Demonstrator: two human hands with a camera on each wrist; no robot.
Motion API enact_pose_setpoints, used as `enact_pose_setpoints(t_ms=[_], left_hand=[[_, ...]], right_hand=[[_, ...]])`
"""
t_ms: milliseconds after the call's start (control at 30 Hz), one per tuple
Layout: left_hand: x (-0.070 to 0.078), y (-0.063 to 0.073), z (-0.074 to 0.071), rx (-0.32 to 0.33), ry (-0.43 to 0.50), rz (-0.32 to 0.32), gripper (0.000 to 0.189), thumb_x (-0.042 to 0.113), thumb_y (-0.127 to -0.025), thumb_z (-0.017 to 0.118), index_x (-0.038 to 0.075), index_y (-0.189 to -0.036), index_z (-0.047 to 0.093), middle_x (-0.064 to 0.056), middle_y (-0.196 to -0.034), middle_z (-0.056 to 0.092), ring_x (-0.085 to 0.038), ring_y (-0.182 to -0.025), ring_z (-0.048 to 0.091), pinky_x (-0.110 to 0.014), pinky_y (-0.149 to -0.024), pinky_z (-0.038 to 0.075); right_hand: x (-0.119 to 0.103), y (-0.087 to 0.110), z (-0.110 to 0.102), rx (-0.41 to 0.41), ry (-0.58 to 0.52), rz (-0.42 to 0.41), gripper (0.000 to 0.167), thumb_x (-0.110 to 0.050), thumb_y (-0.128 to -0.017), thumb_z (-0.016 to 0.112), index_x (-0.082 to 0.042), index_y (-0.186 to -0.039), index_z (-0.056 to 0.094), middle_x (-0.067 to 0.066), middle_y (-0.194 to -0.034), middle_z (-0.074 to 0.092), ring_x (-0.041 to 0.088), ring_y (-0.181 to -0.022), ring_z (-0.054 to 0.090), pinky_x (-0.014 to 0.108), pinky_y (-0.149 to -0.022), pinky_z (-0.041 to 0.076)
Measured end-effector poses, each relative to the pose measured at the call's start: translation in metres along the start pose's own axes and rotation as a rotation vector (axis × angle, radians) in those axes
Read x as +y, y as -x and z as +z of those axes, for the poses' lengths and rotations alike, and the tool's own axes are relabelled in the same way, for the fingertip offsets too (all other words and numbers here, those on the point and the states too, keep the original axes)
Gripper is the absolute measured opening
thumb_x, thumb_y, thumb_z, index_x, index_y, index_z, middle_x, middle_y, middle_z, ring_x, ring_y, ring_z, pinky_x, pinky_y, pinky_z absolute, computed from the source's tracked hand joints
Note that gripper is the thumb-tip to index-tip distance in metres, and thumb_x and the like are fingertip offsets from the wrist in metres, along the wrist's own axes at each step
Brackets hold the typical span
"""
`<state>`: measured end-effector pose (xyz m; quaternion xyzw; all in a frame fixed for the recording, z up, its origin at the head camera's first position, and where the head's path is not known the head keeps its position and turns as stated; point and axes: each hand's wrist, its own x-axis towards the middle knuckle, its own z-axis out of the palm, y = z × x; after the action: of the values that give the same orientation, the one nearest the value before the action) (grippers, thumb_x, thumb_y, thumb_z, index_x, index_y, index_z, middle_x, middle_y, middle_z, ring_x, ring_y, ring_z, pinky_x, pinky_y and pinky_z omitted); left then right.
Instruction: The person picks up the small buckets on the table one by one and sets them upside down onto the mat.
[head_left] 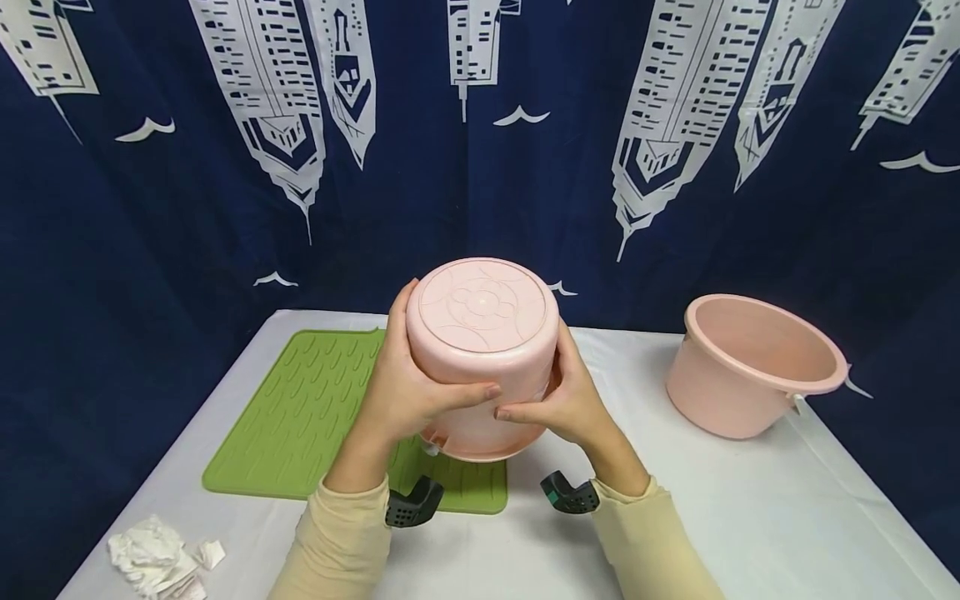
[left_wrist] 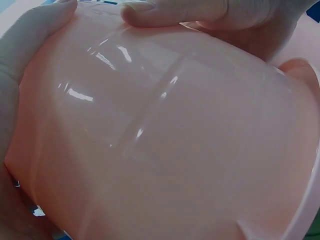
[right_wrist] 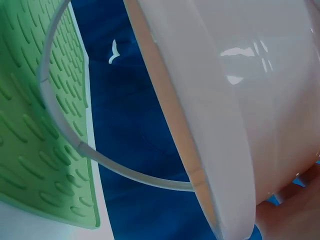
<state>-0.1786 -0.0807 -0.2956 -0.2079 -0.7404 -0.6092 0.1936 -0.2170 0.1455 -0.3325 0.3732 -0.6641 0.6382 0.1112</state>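
Observation:
A pink plastic bucket (head_left: 482, 310) is held upside down in the middle of the head view, its embossed base facing up. My left hand (head_left: 405, 379) grips its left side, the thumb lying across the front. On the other side my right hand (head_left: 570, 387) holds it the same way, and the two thumb tips come close together. The bucket's open rim faces down over the right part of a green ribbed mat (head_left: 300, 417). In the right wrist view a thin pale handle (right_wrist: 82, 148) hangs from the rim in a loop toward the mat. The bucket's inside is mostly hidden.
A second pink bucket (head_left: 720, 396) stands upright at the right of the white-covered table (head_left: 720, 517). Crumpled white tissue (head_left: 153, 554) lies at the front left. Behind the table hangs a dark blue curtain (head_left: 465, 192) with white building prints.

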Motion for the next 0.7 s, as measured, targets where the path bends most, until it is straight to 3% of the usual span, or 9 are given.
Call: enact_pose_setpoints(t_ms=[167, 300, 467, 567, 700], left_hand=[[0.024, 0.004, -0.001, -0.005, 0.009, -0.031, 0.133, 0.006, -0.058, 0.099, 0.007, -0.160, 0.013, -0.008, -0.154, 0.037, -0.019, -0.134, 0.043, -0.043, -0.111, 0.033], [0.031, 0.005, -0.002, 0.018, 0.023, -0.016, 0.130, 0.003, -0.058, 0.098, 0.006, -0.159, 0.016, -0.007, -0.151, 0.041, -0.018, -0.131, 0.045, -0.042, -0.109, 0.036], [0.013, 0.000, -0.007, 0.083, 0.055, 0.036, 0.132, 0.006, -0.056, 0.100, 0.016, -0.159, 0.019, 0.001, -0.150, 0.042, -0.016, -0.131, 0.045, -0.042, -0.109, 0.037], [-0.001, -0.002, -0.012, 0.140, 0.007, 0.012, 0.136, 0.015, -0.055, 0.102, 0.023, -0.160, 0.016, 0.006, -0.152, 0.039, -0.013, -0.132, 0.043, -0.039, -0.110, 0.035], [-0.007, -0.002, -0.022, 0.192, -0.034, -0.016, 0.137, 0.023, -0.055, 0.102, 0.026, -0.161, 0.015, 0.006, -0.152, 0.039, -0.013, -0.132, 0.043, -0.039, -0.110, 0.035]], right_hand=[[0.002, 0.003, -0.001, 0.018, 0.082, 0.011, 0.133, 0.001, -0.053, 0.099, -0.024, -0.160, 0.024, 0.004, -0.156, 0.036, 0.029, -0.135, 0.039, 0.040, -0.110, 0.038], [0.003, 0.007, -0.004, 0.040, 0.145, 0.018, 0.134, -0.008, -0.054, 0.101, -0.022, -0.161, 0.022, 0.003, -0.158, 0.034, 0.026, -0.141, 0.035, 0.041, -0.116, 0.027], [0.004, 0.010, -0.007, 0.044, 0.175, 0.019, 0.131, -0.031, -0.060, 0.100, -0.018, -0.162, 0.019, 0.004, -0.163, 0.027, 0.025, -0.147, 0.029, 0.048, -0.118, 0.024], [0.004, 0.010, -0.008, 0.037, 0.181, 0.013, 0.129, -0.036, -0.061, 0.099, -0.018, -0.162, 0.020, 0.004, -0.163, 0.025, 0.025, -0.147, 0.028, 0.053, -0.116, 0.025], [0.002, 0.011, -0.009, 0.034, 0.192, 0.014, 0.126, -0.034, -0.061, 0.099, -0.020, -0.161, 0.023, 0.004, -0.163, 0.026, 0.024, -0.147, 0.029, 0.056, -0.114, 0.027]])
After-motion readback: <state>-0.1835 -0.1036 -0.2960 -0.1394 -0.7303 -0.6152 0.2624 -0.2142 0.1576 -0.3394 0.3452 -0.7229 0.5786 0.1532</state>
